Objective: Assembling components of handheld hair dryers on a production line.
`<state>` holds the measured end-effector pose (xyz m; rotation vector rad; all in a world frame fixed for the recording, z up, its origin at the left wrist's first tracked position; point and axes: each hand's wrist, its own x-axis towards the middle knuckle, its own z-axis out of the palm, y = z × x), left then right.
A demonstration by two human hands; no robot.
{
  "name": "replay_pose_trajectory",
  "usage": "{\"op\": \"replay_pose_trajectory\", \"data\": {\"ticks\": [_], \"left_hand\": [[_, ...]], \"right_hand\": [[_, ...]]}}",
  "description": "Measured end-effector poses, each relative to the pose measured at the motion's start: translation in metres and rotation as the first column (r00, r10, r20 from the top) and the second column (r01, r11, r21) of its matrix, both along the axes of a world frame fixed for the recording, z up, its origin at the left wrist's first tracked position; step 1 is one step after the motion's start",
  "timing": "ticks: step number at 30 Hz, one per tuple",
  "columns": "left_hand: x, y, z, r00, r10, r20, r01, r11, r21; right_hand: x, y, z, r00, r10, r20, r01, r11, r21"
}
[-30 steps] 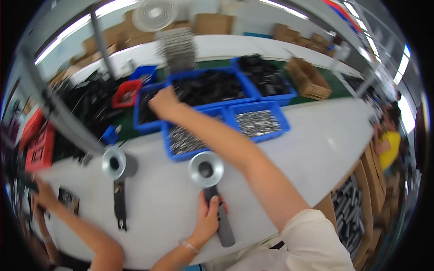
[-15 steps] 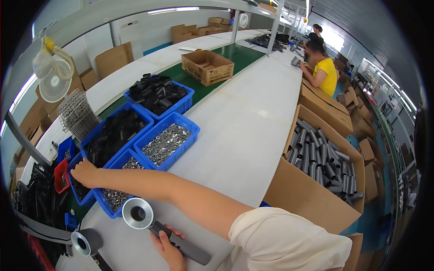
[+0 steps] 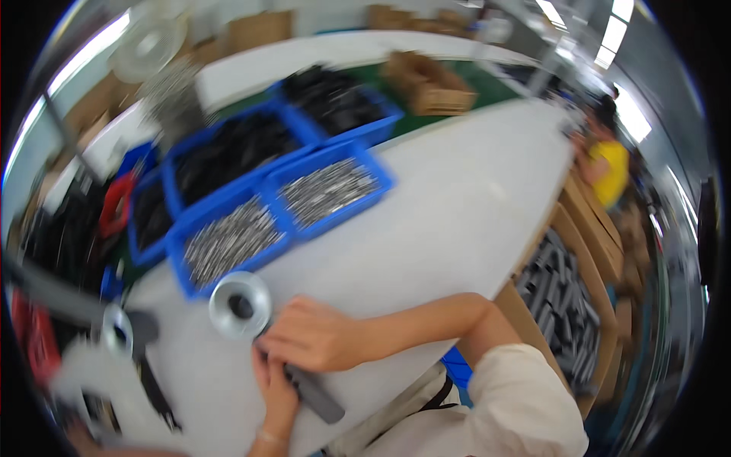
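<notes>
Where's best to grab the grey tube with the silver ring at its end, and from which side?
Likely the grey tube by its slim, straight lower end, from the right: that stretch is bare there, while the left hand lies along its left.

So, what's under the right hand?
A grey tube runs under the right hand, its lower end showing. Whatever the fingers cover there can't be seen.

The grey tube [image 3: 324, 402] lies slanted in the left hand [image 3: 276, 381], its smooth round end poking out below the right hand [image 3: 316, 335], toward the person. Just beyond the fingers, to the left, sits its round head [image 3: 260, 298], a wide silver rim around a dark hole, facing up. The right hand hides the joint between.
</notes>
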<state>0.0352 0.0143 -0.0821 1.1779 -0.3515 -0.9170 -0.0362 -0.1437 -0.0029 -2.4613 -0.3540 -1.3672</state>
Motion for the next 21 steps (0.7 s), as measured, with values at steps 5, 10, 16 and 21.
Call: {"op": "replay_pose_trajectory", "data": {"ticks": [5, 10, 16, 21], "left_hand": [[-0.011, -0.014, 0.011, 0.99, -0.127, -0.054, 0.13, 0.99, 0.062], [-0.007, -0.011, 0.023, 0.934, -0.223, -0.28, 0.186, 0.971, -0.153], [-0.007, -0.009, 0.023, 0.931, -0.247, -0.27, 0.202, 0.962, -0.182], [-0.006, -0.011, 0.024, 0.93, -0.252, -0.266, 0.21, 0.961, -0.178]], "right_hand": [[-0.02, 0.002, -0.021, 0.941, -0.166, -0.296, 0.148, 0.986, -0.083], [-0.015, 0.012, -0.021, 0.945, -0.184, -0.271, 0.165, 0.982, -0.091], [-0.019, 0.025, -0.022, 0.921, -0.21, -0.33, 0.208, 0.977, -0.04], [-0.015, 0.018, -0.019, 0.921, -0.158, -0.355, 0.192, 0.98, 0.061]]}}
